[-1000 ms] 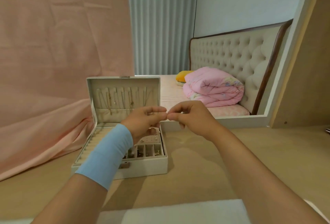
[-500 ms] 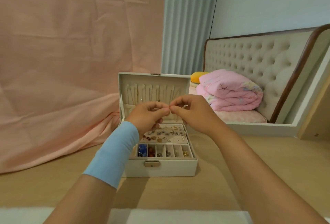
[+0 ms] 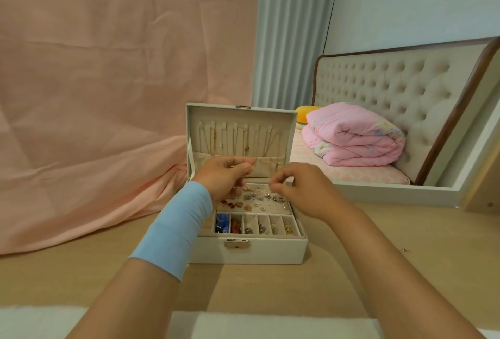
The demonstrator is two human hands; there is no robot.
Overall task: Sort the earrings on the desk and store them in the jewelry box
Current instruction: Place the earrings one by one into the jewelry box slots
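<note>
Centrally on the light wooden desk [image 3: 378, 271], a white rectangular jewelry box [image 3: 270, 253] is seen standing open. Its lid [image 3: 240, 114] is raised upright and hung with thin necklace chains [image 3: 244, 141]. Inside the box, a pale perforated panel [image 3: 273, 207] is studded with small earrings, and a front row of narrow compartments [image 3: 266, 226] is filled with blue, red and metallic pieces.

Both hands are held over the back of the box, apart from each other. A small gold-coloured earring [image 3: 251, 167] is pinched between the thumb and forefinger of the left hand [image 3: 226, 175], in front of the lid's lower pocket. A light blue wristband [image 3: 176, 228] is worn on that forearm. The fingers of the right hand [image 3: 305, 190] are curled, with thumb and fingertip pressed together above the panel; whether anything is held there cannot be told.

A tiny metal piece [image 3: 405, 250] is seen on the desk, well apart to the right. A folded pink quilt [image 3: 351, 138] is laid on the bed behind.
</note>
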